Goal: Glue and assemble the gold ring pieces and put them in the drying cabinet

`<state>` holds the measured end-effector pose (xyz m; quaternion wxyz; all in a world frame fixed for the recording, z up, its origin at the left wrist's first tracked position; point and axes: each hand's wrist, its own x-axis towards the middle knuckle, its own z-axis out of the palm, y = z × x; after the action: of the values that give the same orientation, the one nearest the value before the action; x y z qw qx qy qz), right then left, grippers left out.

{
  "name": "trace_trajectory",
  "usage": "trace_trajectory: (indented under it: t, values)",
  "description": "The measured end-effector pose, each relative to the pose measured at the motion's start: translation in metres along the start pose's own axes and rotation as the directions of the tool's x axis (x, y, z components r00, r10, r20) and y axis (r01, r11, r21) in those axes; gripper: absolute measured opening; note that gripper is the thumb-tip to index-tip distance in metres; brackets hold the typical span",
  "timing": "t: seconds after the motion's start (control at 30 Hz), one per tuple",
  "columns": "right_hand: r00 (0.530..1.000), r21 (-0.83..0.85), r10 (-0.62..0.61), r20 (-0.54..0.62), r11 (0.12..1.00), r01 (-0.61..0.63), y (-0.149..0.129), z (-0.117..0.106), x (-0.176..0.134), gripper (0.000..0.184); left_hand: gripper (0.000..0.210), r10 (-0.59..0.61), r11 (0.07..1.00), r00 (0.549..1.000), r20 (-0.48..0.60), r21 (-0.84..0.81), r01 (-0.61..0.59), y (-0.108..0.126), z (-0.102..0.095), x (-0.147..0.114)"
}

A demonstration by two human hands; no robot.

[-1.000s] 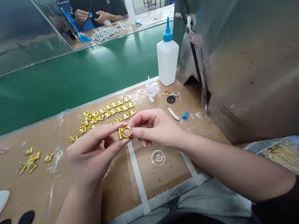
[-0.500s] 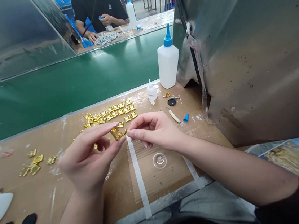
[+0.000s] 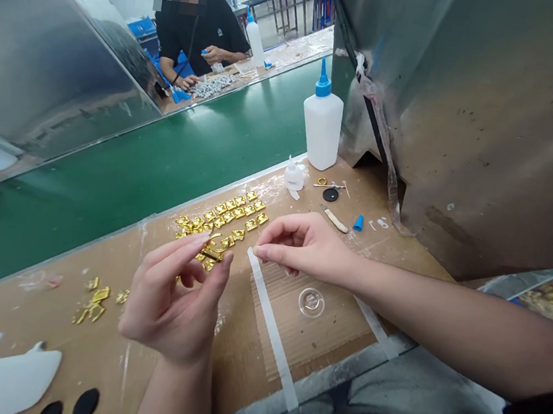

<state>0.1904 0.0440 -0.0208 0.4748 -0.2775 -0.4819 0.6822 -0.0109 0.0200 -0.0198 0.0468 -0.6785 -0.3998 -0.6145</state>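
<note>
My left hand (image 3: pixel 177 299) pinches a small shiny gold piece with a curved, ring-like part (image 3: pixel 220 245) between thumb and fingertips. The piece is tilted, so a dark edge faces me. Just right of it, my right hand (image 3: pixel 309 245) is closed in a pinch, with its fingertips apart from the gold piece. Whatever lies between those fingertips is too small to make out. Behind the hands, several square gold pieces (image 3: pixel 229 216) lie in rows on the brown board. More loose gold pieces (image 3: pixel 96 302) sit to the left.
A white bottle with a blue nozzle (image 3: pixel 321 128) and a small white bottle (image 3: pixel 294 175) stand behind my right hand. Nearby lie a knife (image 3: pixel 334 219), a blue cap (image 3: pixel 358 223) and a black disc (image 3: pixel 330 194). A clear round dish (image 3: pixel 312 303) sits on cardboard. Across the green belt (image 3: pixel 202 157), a person works.
My right fingertips have drawn away to the right from the gold piece, which has tilted in my left hand. The whole view has shifted, so things appear farther right and slightly lower.
</note>
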Motion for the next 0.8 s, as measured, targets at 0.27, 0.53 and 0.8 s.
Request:
trace_trajectory:
  t: [0.27, 0.53, 0.8]
  values:
    - [1.0, -0.026, -0.027, -0.012, 0.999, 0.027, 0.001, 0.0, -0.001, 0.035, 0.039, -0.016, 0.999, 0.999, 0.045, 0.042, 0.014, -0.004, -0.001, 0.0]
    - [0.959, -0.298, -0.28, -0.037, 0.919, 0.257, 0.007, -0.008, -0.003, 0.024, 0.024, -0.296, 0.858, 0.85, 0.435, 0.512, 0.036, -0.021, -0.005, 0.0]
    - [0.747, -0.548, -0.649, 0.144, 0.576, 0.607, -0.009, 0.002, -0.033, 0.014, 0.013, -0.392, 0.74, 0.693, 0.605, 0.655, -0.153, -0.028, -0.023, -0.011]
